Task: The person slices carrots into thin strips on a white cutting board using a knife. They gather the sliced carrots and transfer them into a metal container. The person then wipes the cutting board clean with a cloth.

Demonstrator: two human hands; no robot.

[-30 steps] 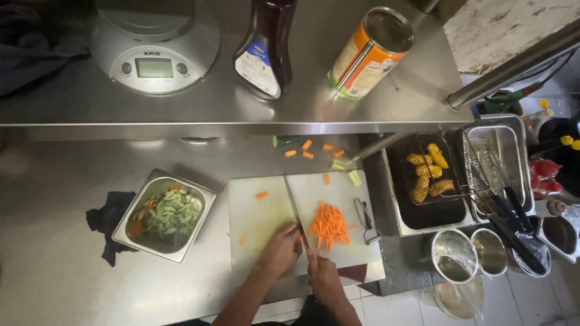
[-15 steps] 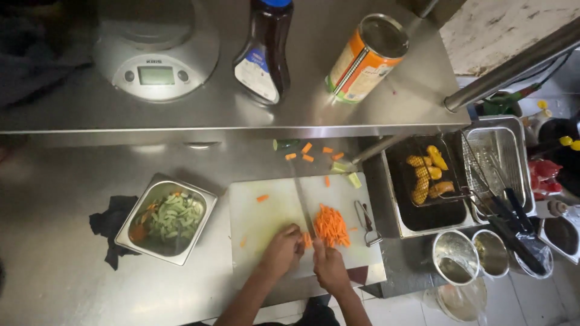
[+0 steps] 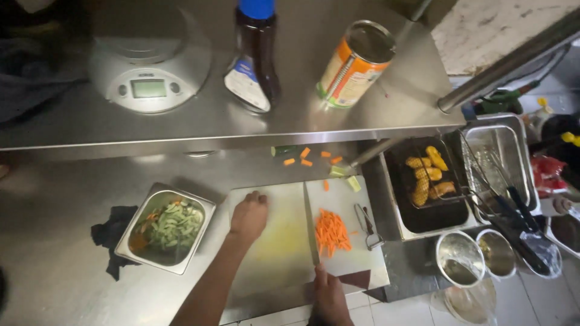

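Observation:
A white cutting board [image 3: 278, 253] lies on the steel counter. My right hand [image 3: 329, 299] grips a long knife [image 3: 310, 226] whose blade lies along the board, just left of a pile of carrot sticks [image 3: 332, 232]. My left hand [image 3: 249, 216] rests with curled fingers near the board's upper left, at the spot where an orange carrot bit lay earlier; I cannot tell whether it holds anything. A steel pan [image 3: 166, 229] of sliced green and orange vegetables sits left of the board.
Loose carrot bits [image 3: 305, 160] lie behind the board, and a peeler [image 3: 367, 224] lies on its right edge. A fryer basket with fried pieces [image 3: 426, 175] stands right. The shelf above holds a scale [image 3: 148, 66], a sauce bottle [image 3: 254, 60] and a can [image 3: 353, 63]. A dark cloth [image 3: 112, 235] lies left.
My left hand left the carrot pile and moved up-left across the board to where a stray carrot piece lay. The knife stays beside the pile.

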